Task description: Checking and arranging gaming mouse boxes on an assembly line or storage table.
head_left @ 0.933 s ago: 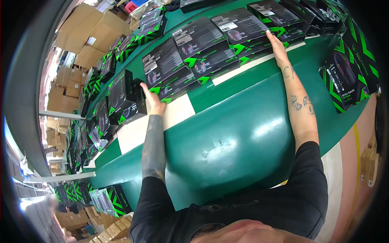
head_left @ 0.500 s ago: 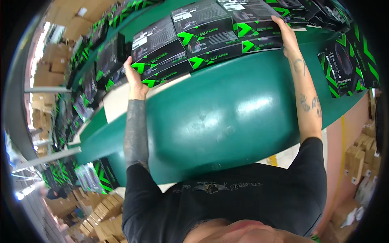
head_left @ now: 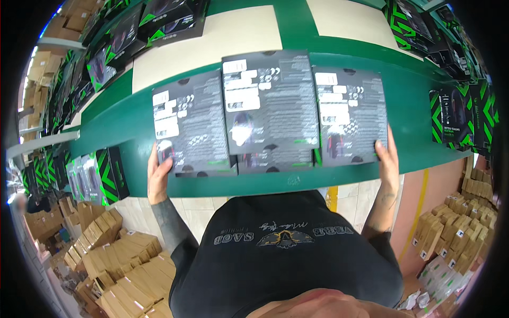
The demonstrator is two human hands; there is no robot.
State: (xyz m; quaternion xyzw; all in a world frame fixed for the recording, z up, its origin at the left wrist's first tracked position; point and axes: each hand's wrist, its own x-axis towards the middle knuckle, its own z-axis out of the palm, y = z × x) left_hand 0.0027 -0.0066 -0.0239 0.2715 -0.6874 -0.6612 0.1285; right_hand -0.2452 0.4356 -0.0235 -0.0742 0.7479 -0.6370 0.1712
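Note:
Between my two hands sits a row of black and green computer mouse boxes, backs up, close to the near edge of the green table (head_left: pixel 413 122). Its top shows a left box (head_left: pixel 199 116), a middle box (head_left: pixel 275 114) that stands a little higher, and a right box (head_left: pixel 354 111). Other boxes (head_left: pixel 275 162) peek out beneath them. My left hand (head_left: pixel 159 172) presses on the outer side of the left box, thumb on its near corner. Against the right box's outer side is my right hand (head_left: pixel 388 159), its thumb also on top. Both hands grip the row from its ends.
Pale rectangular panels (head_left: pixel 222 42) lie on the table beyond the row. More black and green boxes stand at far left (head_left: pixel 169 21), far right (head_left: pixel 408 26), near left (head_left: pixel 101 175) and right (head_left: pixel 461 116). Brown cartons (head_left: pixel 127 254) are piled on the floor.
My hands have drawn the row of mouse boxes from the far side of the table toward me, to the near edge. Pale panels now show where the boxes stood.

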